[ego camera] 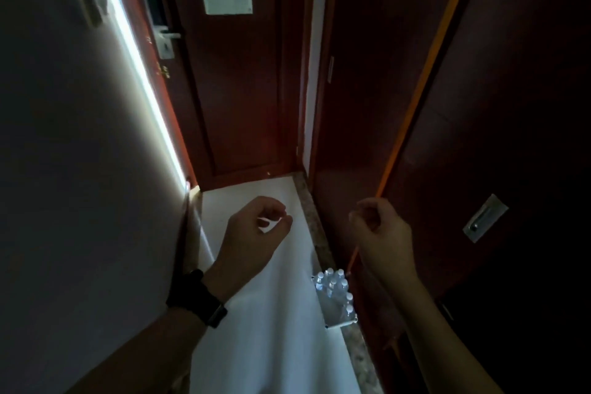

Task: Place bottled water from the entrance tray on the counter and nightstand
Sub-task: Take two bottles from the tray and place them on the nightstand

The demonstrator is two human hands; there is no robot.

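A white tray (332,320) sits on the pale floor against the right-hand wooden wall, holding several clear water bottles (332,281) with white caps. My left hand (256,227), with a black watch on its wrist, hovers above the floor to the upper left of the tray, fingers loosely curled with nothing in them. My right hand (380,230) is held above and slightly right of the tray, fingers curled, and holds nothing that I can see.
A dark red entrance door (236,89) with a silver lock and handle (163,38) closes the narrow hallway ahead. A grey wall with a bright light strip (140,73) runs on the left. Dark wooden panels with a metal recessed handle (484,217) stand on the right.
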